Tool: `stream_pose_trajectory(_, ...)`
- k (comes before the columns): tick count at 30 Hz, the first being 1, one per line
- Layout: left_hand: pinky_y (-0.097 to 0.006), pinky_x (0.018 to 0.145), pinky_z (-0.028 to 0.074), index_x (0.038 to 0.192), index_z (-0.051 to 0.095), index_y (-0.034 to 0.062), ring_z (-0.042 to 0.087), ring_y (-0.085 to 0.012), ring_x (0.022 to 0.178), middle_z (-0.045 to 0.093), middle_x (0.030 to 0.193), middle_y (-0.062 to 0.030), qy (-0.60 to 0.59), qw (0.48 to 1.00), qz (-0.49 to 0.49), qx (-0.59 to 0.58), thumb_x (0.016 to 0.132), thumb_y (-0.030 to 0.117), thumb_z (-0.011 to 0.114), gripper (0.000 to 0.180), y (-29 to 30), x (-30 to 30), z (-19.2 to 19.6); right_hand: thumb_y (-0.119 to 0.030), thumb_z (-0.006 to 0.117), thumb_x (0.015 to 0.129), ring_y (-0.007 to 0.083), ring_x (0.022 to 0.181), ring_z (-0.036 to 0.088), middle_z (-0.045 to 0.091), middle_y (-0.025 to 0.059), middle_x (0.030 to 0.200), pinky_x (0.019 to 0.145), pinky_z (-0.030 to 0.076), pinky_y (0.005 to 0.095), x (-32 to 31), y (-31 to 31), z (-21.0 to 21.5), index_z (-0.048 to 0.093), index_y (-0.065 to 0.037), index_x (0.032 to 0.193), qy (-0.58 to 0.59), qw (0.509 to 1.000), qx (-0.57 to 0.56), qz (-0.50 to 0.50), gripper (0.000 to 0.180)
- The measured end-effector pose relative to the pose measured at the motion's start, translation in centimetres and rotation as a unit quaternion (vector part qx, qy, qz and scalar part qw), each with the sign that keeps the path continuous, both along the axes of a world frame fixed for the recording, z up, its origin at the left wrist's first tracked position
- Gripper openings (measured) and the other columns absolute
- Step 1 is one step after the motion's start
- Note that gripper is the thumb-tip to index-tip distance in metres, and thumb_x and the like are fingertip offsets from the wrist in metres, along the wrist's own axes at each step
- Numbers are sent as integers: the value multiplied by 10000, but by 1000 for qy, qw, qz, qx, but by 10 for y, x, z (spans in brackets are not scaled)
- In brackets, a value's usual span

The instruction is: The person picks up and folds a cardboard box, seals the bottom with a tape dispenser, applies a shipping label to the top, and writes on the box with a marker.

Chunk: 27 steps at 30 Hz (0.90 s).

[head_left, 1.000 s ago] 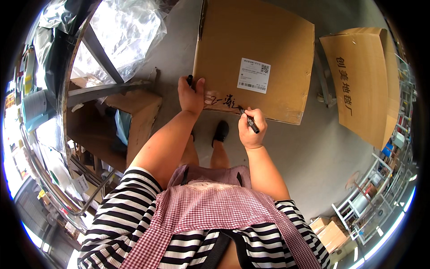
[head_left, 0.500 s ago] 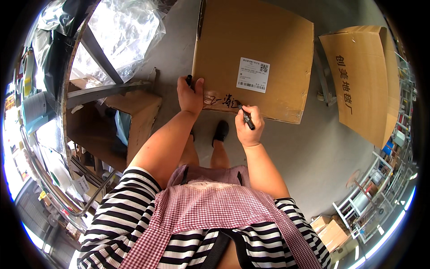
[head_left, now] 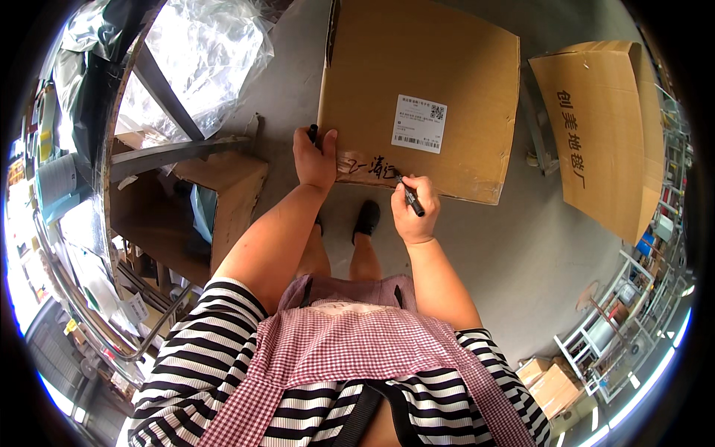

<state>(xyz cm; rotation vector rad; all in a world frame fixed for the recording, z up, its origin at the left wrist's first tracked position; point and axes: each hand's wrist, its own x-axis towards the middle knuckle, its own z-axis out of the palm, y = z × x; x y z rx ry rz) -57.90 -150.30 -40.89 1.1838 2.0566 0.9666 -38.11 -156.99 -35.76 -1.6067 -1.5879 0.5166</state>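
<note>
- Right hand (head_left: 414,216) closed around a black marker (head_left: 410,197), tip touching the near edge strip of a large cardboard box (head_left: 372,82), at the end of a line of handwriting.
- Left hand (head_left: 316,158) pressed flat on the box's near left corner, fingers together, with a small dark object (head_left: 313,132) pinned under them, probably the marker cap; cannot tell for sure.
- Box on the grey floor (head_left: 506,253), white shipping label (head_left: 419,123) on top.
- Second cardboard box (head_left: 603,141) to the right, well apart.
- Risk: box shifting if left-hand pressure eases, skewing the stroke; fresh ink likely to smear under the writing hand.
</note>
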Motion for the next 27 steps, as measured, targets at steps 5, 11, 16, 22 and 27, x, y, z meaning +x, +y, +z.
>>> stream_pose_trajectory(5,-456,816,464,1021,521,-14,579,-371,911,605,946,-179,1,1000,0,2,875,275,737,389,0,0,0,-40,688,778,366,766,645,624,168,794,806,580,439,-1,-1,0,601,-14,880,26,1000,1,-3,137)
stream_pose_trajectory(11,-457,822,464,1039,523,-15,578,-381,916,606,959,-189,14,1000,-4,5,877,284,735,401,-1,-1,-3,-41,684,778,361,759,646,619,163,785,840,586,446,-1,-2,2,597,-11,869,34,999,-1,3,129)
stream_pose_trajectory(16,-461,827,470,1062,523,-16,581,-387,947,606,993,-198,10,1000,-5,-10,881,298,730,418,-1,1,0,-38,687,787,359,790,660,614,161,778,813,586,427,4,-3,0,601,-7,885,30,1000,1,-5,134)
stream_pose_trajectory(22,-457,817,477,1063,515,-22,585,-379,920,608,964,-189,26,1000,5,2,894,316,720,430,-1,2,1,-28,686,821,326,817,695,655,164,829,797,567,403,13,-7,3,613,-9,923,105,991,-43,-63,127)
stream_pose_trajectory(27,-459,781,478,1050,510,-19,589,-382,888,610,934,-183,5,1000,4,11,927,304,678,385,0,3,1,-48,702,821,319,774,695,669,162,827,836,561,402,20,-7,3,626,-18,922,90,994,-25,-51,130)
